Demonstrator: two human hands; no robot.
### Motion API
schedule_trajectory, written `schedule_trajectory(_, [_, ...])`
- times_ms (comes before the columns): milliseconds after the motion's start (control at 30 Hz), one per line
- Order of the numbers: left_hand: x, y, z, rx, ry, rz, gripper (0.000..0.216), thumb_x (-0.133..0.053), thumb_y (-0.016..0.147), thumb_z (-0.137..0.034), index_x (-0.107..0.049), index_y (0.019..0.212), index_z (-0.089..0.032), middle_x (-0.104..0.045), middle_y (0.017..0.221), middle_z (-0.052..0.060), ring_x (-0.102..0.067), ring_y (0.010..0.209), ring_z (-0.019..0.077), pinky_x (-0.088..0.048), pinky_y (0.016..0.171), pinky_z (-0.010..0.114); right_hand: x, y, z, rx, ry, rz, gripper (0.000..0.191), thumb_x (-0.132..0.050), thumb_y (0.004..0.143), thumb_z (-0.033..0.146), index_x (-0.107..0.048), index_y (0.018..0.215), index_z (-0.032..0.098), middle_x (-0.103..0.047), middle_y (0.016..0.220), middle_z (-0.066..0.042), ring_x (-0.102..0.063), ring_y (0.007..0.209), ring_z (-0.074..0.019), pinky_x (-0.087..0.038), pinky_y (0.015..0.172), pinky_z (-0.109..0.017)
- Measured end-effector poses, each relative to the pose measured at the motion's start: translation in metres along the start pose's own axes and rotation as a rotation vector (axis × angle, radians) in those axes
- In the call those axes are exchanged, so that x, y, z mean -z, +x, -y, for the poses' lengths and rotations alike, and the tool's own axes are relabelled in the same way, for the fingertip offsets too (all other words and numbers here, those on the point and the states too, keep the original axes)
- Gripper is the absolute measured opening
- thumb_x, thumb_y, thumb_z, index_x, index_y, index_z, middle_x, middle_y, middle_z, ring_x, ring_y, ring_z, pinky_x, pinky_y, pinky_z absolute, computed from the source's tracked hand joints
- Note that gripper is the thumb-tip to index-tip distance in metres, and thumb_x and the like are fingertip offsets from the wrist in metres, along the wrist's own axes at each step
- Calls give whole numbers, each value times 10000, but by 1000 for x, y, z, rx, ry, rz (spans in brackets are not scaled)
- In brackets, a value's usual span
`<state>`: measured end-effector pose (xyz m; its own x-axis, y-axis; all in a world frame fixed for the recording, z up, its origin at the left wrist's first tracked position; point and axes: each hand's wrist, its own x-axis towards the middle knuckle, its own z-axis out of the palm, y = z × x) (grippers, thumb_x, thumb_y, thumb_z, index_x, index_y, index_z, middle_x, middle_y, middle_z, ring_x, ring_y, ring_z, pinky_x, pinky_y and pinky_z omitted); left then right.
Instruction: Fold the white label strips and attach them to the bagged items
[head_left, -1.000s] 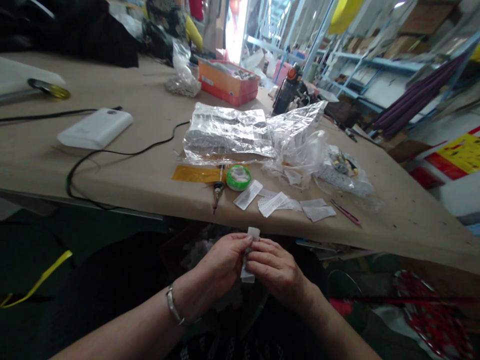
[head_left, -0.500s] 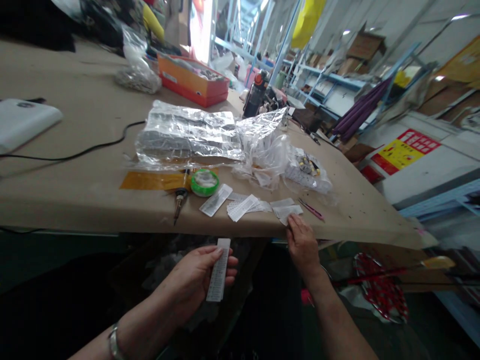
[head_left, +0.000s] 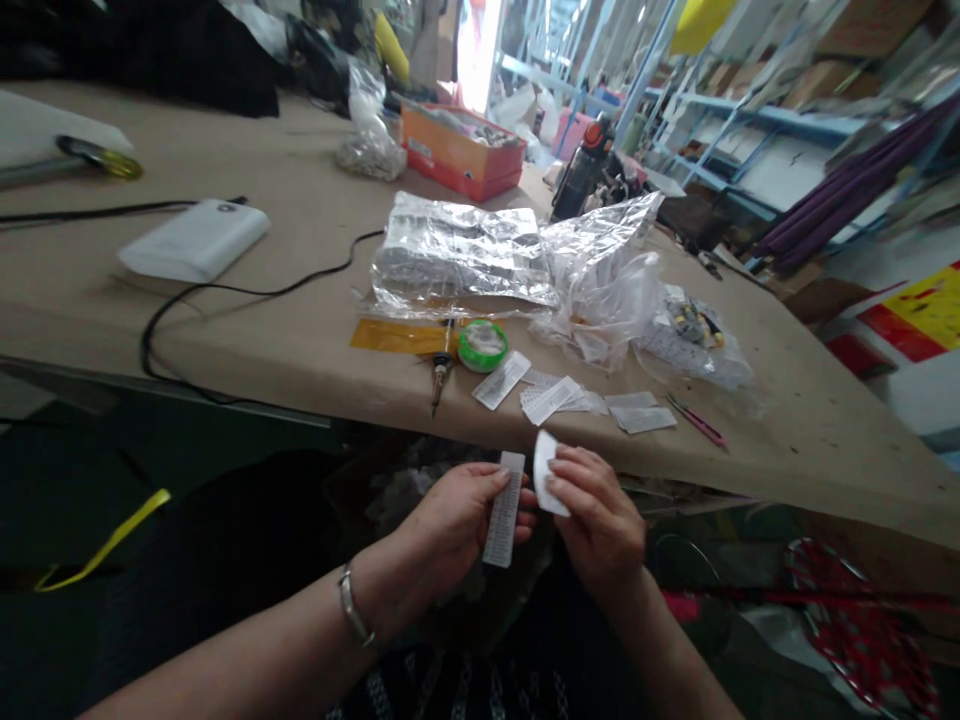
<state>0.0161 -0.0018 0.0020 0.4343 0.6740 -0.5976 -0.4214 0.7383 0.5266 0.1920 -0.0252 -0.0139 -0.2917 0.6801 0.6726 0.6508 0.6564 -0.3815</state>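
Observation:
My left hand (head_left: 465,515) grips a narrow printed label strip (head_left: 504,515) between thumb and fingers, below the table edge. Close to its right, my right hand (head_left: 596,505) pinches a white label sheet (head_left: 548,475), slightly bent, its blank side showing. On the table edge above my hands lie a fanned pile of printed labels (head_left: 551,400), a single label (head_left: 501,380) to its left and a small pile of label sheets (head_left: 641,412) to its right. Pink tweezers (head_left: 697,420) rest beside that pile.
A soldering iron (head_left: 441,372) lies by a green tape roll (head_left: 482,345), its tip toward the front edge. Behind are a silvery plastic bag (head_left: 465,255), a bag of small parts (head_left: 694,330), a dark bottle (head_left: 581,175) and an orange box (head_left: 461,150). A white device (head_left: 196,240) and black cable (head_left: 277,290) are left.
My right hand has lifted a label sheet off the right-hand pile and brought it beside my left hand. The view has turned left. My left hand still holds its strip.

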Motion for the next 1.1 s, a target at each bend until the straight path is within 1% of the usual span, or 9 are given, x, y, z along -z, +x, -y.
schedule_trajectory(100, [5,1,1,-79,-96,54,79,-567,764,-104,-638,756,-71,-653,671,74,-590,525,104,-442,486,193,-23,4,20,142,-18,159,220,-539,840,142,-624,1026,223,-686,1020,-55,-572,1112,-212,-440,978,-426])
schedule_trajectory(200, [10,3,0,-86,-147,4,74,-569,738,-70,-637,710,-71,-638,635,58,-574,509,93,-411,468,180,-32,6,23,192,-25,218,196,-516,857,132,-628,1003,201,-690,1018,-56,-559,1132,-190,-428,997,-391])
schedule_trajectory(500, [15,3,-1,-102,-223,13,65,-597,719,-92,-617,660,-73,-609,611,42,-544,488,80,-391,455,174,-31,11,15,281,2,339,182,-489,878,130,-624,991,174,-684,1028,-61,-531,1160,-194,-410,1016,-392])
schedule_trajectory(700, [17,-2,-1,-78,-162,63,60,-589,751,-102,-632,771,-66,-627,664,59,-559,498,81,-415,468,172,-29,10,18,221,57,356,285,-537,835,106,-574,1106,186,-673,1060,-62,-515,1164,-226,-407,1010,-443])
schedule_trajectory(767, [17,-4,-3,-71,-137,61,76,-575,779,-130,-626,792,-75,-630,668,62,-573,508,91,-437,479,185,-27,7,17,160,110,297,376,-594,807,148,-534,1173,210,-658,1087,-72,-509,1158,-247,-420,986,-470])
schedule_trajectory(833, [16,-8,-6,-43,-77,65,112,-560,808,-181,-618,828,-88,-636,679,65,-592,521,113,-471,494,217,-25,5,15,41,207,211,420,-625,789,207,-519,1195,221,-630,1118,-91,-498,1161,-268,-427,965,-485])
schedule_trajectory(933, [15,-14,-9,39,7,83,159,-540,832,-246,-601,892,-112,-632,672,50,-608,523,130,-500,507,251,-24,2,9,-312,406,111,361,-600,804,271,-543,1157,224,-588,1154,-99,-508,1141,-265,-413,970,-462])
schedule_trajectory(1000, [14,-17,-9,84,42,112,158,-535,835,-256,-591,887,-118,-625,667,39,-605,510,119,-494,497,234,-27,2,5,-590,636,155,360,-608,798,294,-543,1149,239,-591,1141,-79,-557,1063,-231,-443,930,-404])
schedule_trajectory(1100, [14,-19,-5,105,94,172,170,-542,829,-278,-575,803,-113,-607,637,29,-577,465,95,-470,463,202,-33,4,-1,-858,1033,390,425,-672,741,304,-554,1143,238,-630,1027,-41,-609,866,-164,-489,786,-291])
